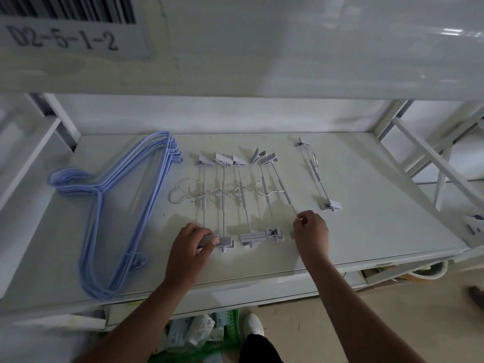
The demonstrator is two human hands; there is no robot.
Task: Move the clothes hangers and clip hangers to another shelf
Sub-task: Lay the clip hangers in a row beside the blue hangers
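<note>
White metal shelf (366, 205) under dim light carries everything here. At its left lies a stack of pale blue wire clothes hangers (110, 205), nested flat with their hooks pointing left. Beside them, toward the middle, a row of pale grey clip hangers with thin metal rods and silver hooks (235, 195) lies side by side — clips at the far end and the near end, hooks curling to the left. One more grey clip hanger (318, 174) lies apart to the right, at a slant.

The left hand (190, 247) has its fingers curled round the near clip of the leftmost hanger in the row, thumb on top. The right hand (311, 231) is curled too, pinching the near end of the thin rod of the rightmost hanger in the row — that hanger's near clip is mostly hidden behind the hand.

Above, the edge of the upper shelf bears a barcode label reading D2-5-1-2 (65, 38). Below the shelf edge sit a green crate (233, 334) and a white shoe (253, 324).
</note>
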